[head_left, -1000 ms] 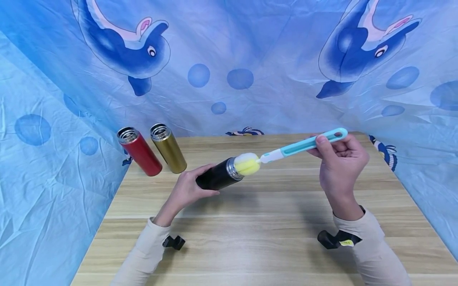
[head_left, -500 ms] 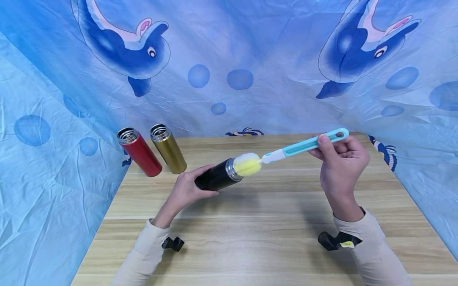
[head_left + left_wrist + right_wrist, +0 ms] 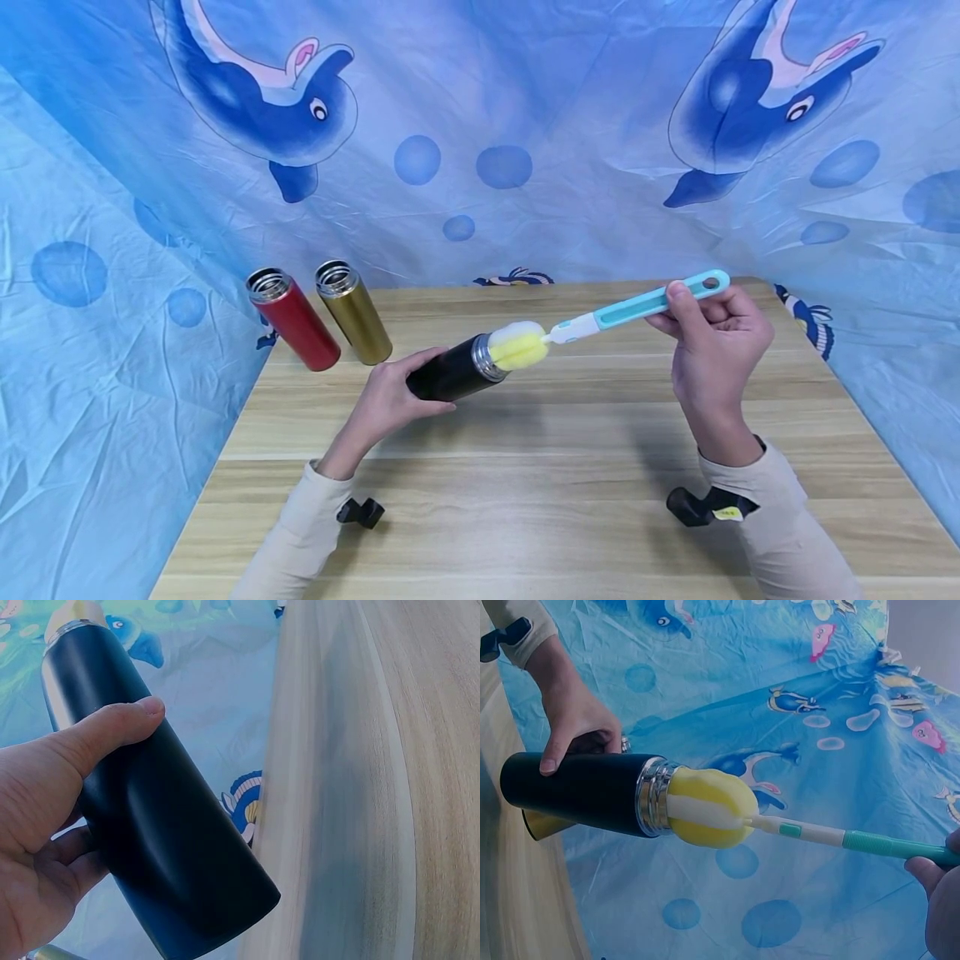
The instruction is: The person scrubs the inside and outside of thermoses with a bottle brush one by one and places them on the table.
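Note:
My left hand (image 3: 393, 392) grips a black thermos bottle (image 3: 453, 372) round its body, thumb along the near side. The bottle is held tilted above the table, its steel-threaded mouth facing right. In my right hand (image 3: 716, 350), thumb and fingers pinch the turquoise end of a bottle brush (image 3: 630, 308). Its yellow and white sponge head (image 3: 712, 806) bulges out at the mouth of the bottle; any part inside is hidden. From the left wrist view, the thumb and fingers wrap the dark bottle (image 3: 161, 817).
A red thermos bottle (image 3: 294, 321) and a gold one (image 3: 354, 312) stand lidless at the back left of the wooden table (image 3: 510, 517). Blue sheeting (image 3: 600, 208) with dolphins hangs behind and along the sides.
The bottle and my left hand have shifted very slightly left. More of the sponge head shows outside the mouth than a second ago; the right hand has barely moved.

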Tool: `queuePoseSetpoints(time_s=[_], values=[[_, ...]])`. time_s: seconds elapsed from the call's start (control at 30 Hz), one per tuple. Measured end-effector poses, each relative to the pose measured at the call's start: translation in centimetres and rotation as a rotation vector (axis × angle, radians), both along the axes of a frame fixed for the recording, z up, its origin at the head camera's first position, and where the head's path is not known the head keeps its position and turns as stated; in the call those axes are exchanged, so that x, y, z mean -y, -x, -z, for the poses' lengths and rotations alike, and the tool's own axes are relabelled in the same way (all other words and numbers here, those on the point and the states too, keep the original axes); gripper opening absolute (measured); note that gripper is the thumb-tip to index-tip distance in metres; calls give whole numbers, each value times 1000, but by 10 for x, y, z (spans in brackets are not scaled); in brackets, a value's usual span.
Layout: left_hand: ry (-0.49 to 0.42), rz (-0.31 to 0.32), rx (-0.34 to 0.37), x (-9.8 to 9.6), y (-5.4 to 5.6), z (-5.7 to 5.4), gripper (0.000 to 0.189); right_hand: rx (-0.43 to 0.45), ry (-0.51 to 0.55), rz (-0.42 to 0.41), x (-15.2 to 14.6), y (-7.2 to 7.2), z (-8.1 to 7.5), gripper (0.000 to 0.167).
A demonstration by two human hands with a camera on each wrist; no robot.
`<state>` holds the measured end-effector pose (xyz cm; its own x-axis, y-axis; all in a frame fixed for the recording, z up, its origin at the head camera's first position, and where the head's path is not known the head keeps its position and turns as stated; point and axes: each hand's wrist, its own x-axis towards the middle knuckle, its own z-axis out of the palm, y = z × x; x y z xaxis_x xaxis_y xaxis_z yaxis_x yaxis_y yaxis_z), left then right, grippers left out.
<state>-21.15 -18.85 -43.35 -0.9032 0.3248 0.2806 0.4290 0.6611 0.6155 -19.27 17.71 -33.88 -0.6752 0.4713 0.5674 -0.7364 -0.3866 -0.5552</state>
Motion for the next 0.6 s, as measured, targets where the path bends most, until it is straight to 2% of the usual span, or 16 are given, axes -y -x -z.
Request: queuePoseSetpoints(time_s=[0.6], values=[[23, -8, 6, 0, 0, -2, 78, 15, 1, 18, -2, 0, 2, 14]])
